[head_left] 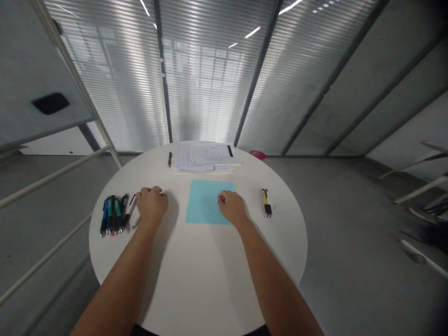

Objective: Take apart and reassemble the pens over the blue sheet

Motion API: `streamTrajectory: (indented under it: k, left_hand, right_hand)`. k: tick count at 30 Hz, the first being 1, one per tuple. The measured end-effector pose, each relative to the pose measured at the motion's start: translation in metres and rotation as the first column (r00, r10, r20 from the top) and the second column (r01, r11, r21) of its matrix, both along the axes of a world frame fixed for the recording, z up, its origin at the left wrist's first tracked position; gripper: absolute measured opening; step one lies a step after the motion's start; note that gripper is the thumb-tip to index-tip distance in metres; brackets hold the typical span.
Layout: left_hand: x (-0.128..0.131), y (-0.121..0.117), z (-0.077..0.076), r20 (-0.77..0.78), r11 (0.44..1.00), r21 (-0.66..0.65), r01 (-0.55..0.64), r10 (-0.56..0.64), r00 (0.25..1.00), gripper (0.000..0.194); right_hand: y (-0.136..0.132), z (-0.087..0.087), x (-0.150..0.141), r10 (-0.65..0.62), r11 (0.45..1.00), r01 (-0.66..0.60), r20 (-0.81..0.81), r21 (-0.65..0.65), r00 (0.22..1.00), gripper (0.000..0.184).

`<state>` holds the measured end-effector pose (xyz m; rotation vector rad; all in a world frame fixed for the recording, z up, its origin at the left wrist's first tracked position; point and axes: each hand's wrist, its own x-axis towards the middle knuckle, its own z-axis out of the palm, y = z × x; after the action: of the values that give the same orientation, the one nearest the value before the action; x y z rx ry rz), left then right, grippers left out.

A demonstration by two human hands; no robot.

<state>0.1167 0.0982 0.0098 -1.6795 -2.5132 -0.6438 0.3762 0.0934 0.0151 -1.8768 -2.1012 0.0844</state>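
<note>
My left hand rests curled on a round white table, right next to a bundle of several blue, green and black pens. A thin pale stick runs under its fingers, and I cannot tell whether it is held. My right hand lies at the right edge of a light blue sheet of paper, with its fingers curled. Something small and dark shows at its fingertips, too small to name.
A stack of printed papers and a black pen lie at the table's far edge. A yellow and black pen pair lies to the right. A pink lid shows past the rim. Metal railings stand left, and blurred furniture legs right.
</note>
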Motion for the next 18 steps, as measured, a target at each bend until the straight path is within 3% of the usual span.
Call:
streamTrajectory:
  k: [4,8,11,13,15,18]
  left_hand:
    - [-0.007,0.005,-0.009,-0.053,0.997,-0.016,0.081,-0.082,0.995,0.041]
    - [-0.008,0.01,-0.011,0.029,0.991,-0.07,0.115,-0.113,0.993,0.042]
    - [0.0,0.012,-0.009,0.099,0.962,0.011,0.271,-0.271,0.957,0.038]
    - [0.013,0.01,-0.008,0.115,0.9,0.148,0.41,-0.427,0.897,0.036]
    - [0.029,0.004,-0.006,0.132,0.788,0.254,0.561,-0.603,0.787,0.034]
    - [0.053,-0.007,-0.006,0.188,0.632,0.284,0.721,-0.774,0.605,0.033]
  right_hand:
    - [0.001,-0.001,0.0,-0.008,1.0,0.008,0.007,0.001,1.0,0.018]
    - [0.002,-0.003,0.001,-0.003,1.0,0.003,-0.012,0.01,1.0,0.016]
    - [0.002,-0.003,0.001,0.013,1.0,-0.011,-0.06,0.021,0.998,0.016]
    - [0.002,-0.004,-0.002,0.038,0.999,-0.036,-0.148,0.022,0.988,0.015]
    - [0.001,-0.005,-0.007,0.092,0.996,-0.088,-0.301,0.026,0.949,0.016]
    - [-0.001,-0.005,-0.016,0.195,0.977,-0.211,-0.572,0.04,0.796,0.021]
